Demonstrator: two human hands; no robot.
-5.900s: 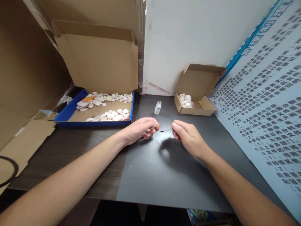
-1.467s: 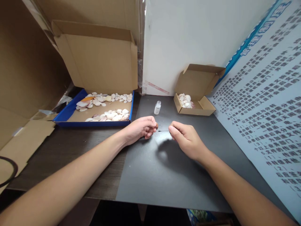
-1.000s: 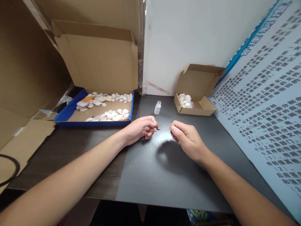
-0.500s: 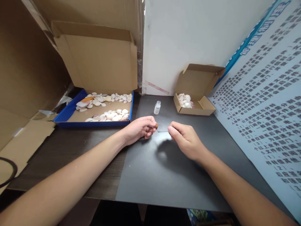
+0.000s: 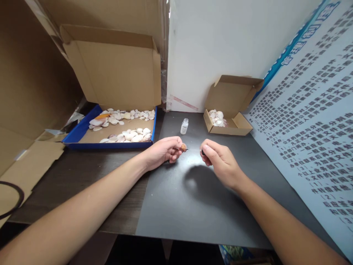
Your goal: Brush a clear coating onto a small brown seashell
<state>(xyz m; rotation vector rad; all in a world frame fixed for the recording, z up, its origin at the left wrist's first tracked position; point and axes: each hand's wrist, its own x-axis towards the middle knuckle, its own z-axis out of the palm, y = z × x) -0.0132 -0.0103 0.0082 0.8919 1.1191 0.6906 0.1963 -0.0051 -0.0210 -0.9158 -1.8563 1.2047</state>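
Shells are the whole story on this desk, so going big to small: the large blue-edged box (image 5: 82, 129) at far left has a couple dozen pale shells (image 5: 125, 125) spread loosely over its cardboard floor, which reads to me as the pile waiting its turn. The small carton (image 5: 234, 125) at far right holds only a little cluster of shells (image 5: 217, 117) in its left corner, so my guess is just a handful are finished and most of the job is left. Between the two boxes a tiny glass vial (image 5: 184, 126) stands upright with no cap on. Nearer, over the dark mat (image 5: 193, 206), the left hand (image 5: 162, 151) pinches one brownish shell (image 5: 184, 147) at its fingertips. The right hand (image 5: 220, 162) is curled around a thin dark brush (image 5: 203, 152), mostly hidden, just beside that shell. Can't tell if the tip actually touches.
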